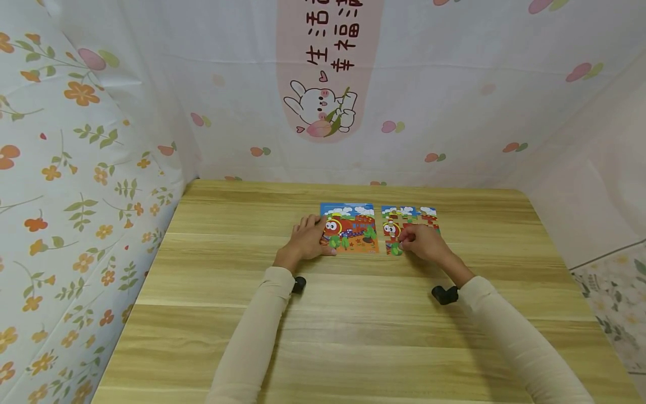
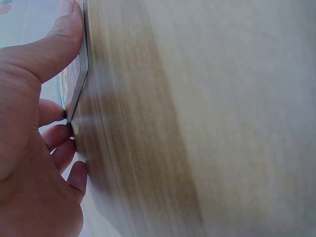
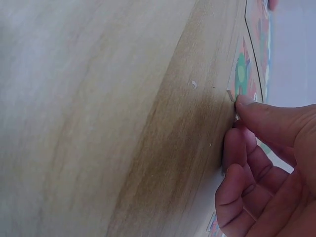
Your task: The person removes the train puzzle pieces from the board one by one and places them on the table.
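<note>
A picture board (image 1: 355, 230) with a red cartoon train lies flat on the wooden table. My left hand (image 1: 307, 240) holds it by the left side, thumb along the front edge and fingers at the left edge; the left wrist view shows fingertips (image 2: 55, 112) against its corner. To the right lies a partly assembled jigsaw puzzle (image 1: 391, 229) with the same train picture and gaps between sections. My right hand (image 1: 426, 242) is over its front right part, thumb and curled fingers pinching a small puzzle piece, mostly hidden by the fingers. A green-tree section (image 3: 241, 69) lies beside the thumb.
The wooden table (image 1: 333, 331) stretches toward me from the board and puzzle. A printed cloth (image 1: 227, 101) hangs behind the table's far edge, and a flowered cloth (image 1: 75, 224) hangs along the left. Black wrist cameras (image 1: 444, 295) sit on both wrists.
</note>
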`<state>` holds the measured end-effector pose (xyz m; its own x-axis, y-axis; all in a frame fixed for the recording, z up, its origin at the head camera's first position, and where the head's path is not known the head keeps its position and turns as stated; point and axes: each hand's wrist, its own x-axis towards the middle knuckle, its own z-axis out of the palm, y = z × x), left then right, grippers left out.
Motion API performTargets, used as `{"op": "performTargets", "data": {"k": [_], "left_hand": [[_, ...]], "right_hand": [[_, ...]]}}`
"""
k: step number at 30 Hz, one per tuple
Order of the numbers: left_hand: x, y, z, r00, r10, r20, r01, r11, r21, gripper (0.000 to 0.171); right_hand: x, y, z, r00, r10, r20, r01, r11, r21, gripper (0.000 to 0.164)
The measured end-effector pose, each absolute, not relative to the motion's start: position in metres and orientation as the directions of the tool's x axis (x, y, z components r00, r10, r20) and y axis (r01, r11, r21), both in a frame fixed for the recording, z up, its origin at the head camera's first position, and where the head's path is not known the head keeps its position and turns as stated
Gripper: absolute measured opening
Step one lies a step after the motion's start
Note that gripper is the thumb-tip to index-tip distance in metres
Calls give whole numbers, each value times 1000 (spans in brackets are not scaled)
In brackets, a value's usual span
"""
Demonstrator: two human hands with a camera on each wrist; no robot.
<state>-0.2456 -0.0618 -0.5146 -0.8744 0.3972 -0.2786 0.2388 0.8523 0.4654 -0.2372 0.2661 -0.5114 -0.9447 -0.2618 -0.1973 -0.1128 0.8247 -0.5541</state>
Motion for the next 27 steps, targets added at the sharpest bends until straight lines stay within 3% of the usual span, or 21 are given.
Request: {"op": "performTargets", "data": {"k": [16,27], "left_hand": [[-244,-61,-513,-877,399,-269,245,852,463,102],[-244,-61,-512,-877,401,-265,251,851,461,101]], "right_hand": [[-243,257,-502,-947,-279,-160,-144,812,-566,7],[-247,232,-501,-940,-308,-148,-158,776,-611,17]]}}
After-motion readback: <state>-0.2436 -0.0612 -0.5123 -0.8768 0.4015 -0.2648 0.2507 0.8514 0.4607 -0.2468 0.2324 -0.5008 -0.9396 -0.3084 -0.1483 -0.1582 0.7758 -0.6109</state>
